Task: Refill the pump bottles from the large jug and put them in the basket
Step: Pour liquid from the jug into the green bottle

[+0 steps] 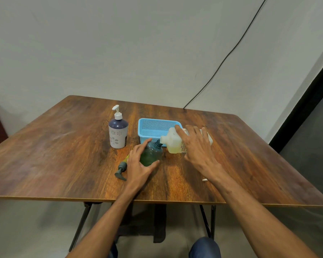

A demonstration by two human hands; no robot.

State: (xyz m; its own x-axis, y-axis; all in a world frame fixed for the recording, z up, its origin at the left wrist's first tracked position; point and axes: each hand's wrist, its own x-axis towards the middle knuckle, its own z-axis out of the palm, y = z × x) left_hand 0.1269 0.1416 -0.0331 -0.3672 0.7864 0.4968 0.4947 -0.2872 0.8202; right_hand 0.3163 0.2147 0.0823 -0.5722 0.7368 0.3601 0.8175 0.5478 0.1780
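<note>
My left hand holds a dark green pump bottle upright on the table, its neck uncapped. The bottle's grey pump head lies on the table just left of that hand. My right hand grips the large whitish jug, which is tipped on its side with its open spout next to the green bottle's neck. Yellowish liquid shows low in the jug. A blue-and-white pump bottle with a white pump stands to the left. The light blue basket sits behind the jug with nothing visible inside.
The wooden table has its front edge close to me. A small white cap lies by my right wrist. A black cable runs down the wall behind the table.
</note>
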